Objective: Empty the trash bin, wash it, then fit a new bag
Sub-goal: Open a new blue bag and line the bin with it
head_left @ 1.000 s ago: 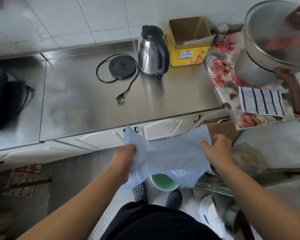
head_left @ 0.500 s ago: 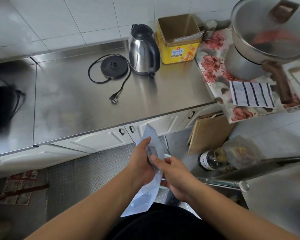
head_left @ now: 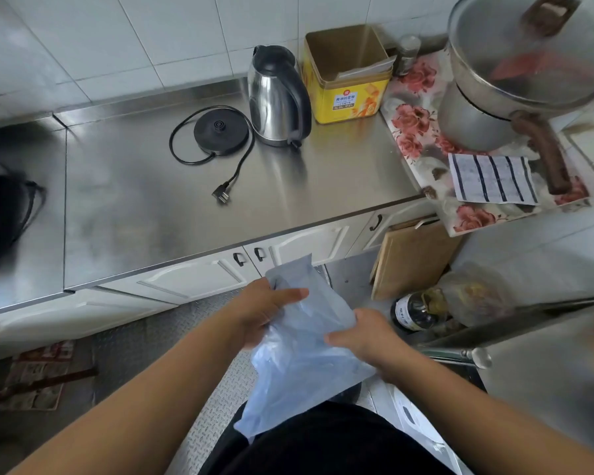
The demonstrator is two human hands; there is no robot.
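- Step in hand, as judged: opening a new bag before fitting it to the bin. The bin does not show in this view.
- Bag: thin, pale blue, translucent. It hangs in front of the body at 6 o'clock of the view, below the counter edge, over the floor.
- Left hand: grips the bag's upper part at 10 o'clock of the bag, thumb across the front face, fingers curled behind.
- Right hand: holds the bag's right edge at 3 o'clock of the bag, fingers curled onto the film. Whether it pinches one layer or both cannot be told.
- To do the step well: find the open edge, rub the two layers apart between thumb and fingers, then draw the hands apart to spread the mouth.
- Keep the pull even; thin film of this kind probably tears at a seam under a sharp tug.
- Keep the bag clear of the bottle at 3 o'clock.
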